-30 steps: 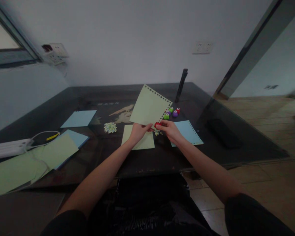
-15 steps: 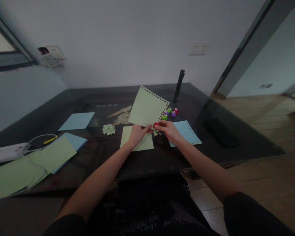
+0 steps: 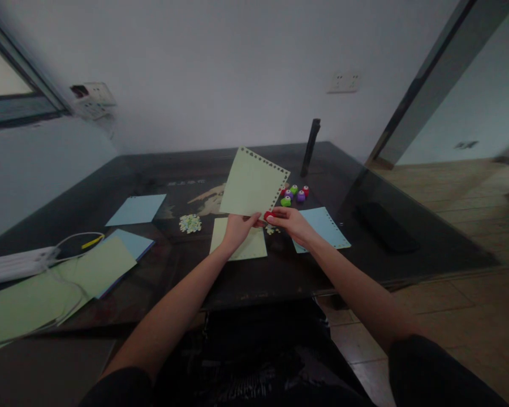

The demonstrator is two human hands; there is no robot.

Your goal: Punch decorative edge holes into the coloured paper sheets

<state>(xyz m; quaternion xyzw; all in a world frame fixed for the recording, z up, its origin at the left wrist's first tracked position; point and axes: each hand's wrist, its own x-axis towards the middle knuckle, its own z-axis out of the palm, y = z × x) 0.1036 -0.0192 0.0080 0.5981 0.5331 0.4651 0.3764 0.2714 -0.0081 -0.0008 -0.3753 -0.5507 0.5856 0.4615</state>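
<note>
Sheet tilted slightly upright | green sheet (image 3: 252,183), punched edges | left hand (image 3: 236,228) pinches corner | right hand (image 3: 292,222) grips red punch (image 3: 269,215)

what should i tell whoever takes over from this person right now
Left hand: pinches the bottom edge of the pale green paper sheet, held up above the dark glass table.
Right hand: grips the small red paper punch, set on the sheet's lower right edge.
Done: holes run along the top and right edges.
Left: the sheet's left edge looks unpunched.
Nearby: green, purple and red punches, blue punched sheet, confetti pile.
</note>
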